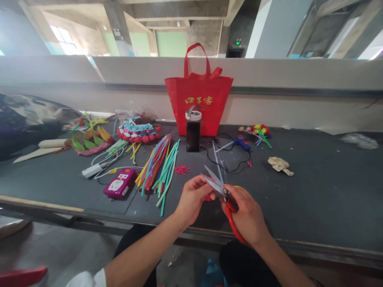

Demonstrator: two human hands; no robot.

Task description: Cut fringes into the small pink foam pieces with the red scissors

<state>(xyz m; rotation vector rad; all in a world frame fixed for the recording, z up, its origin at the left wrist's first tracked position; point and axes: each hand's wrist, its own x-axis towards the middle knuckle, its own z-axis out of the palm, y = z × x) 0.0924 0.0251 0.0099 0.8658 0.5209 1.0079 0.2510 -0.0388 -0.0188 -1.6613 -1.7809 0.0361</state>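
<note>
My right hand (248, 213) grips a pair of scissors (216, 184) with red handles, its blades slightly apart and pointing up and left. Close by, my left hand (194, 199) is closed in a pinch next to the blades. What it pinches is too small or too hidden to make out; pinkish-red bits show around its fingertips. Behind the left hand lies a small pile of red cut pieces (182, 170). To its left are bundles of coloured fuzzy stems, with green stems (167, 173) nearest and multicoloured stems (153, 163) beyond them.
On the dark table (314, 199), a red bag (199, 95) stands behind a dark bottle (193, 135). A blue glue gun (241, 143) with a cord lies right of it. A purple power socket (120, 184) and crafted flowers (260, 133) are also there, plus a crumpled beige cloth (279, 164).
</note>
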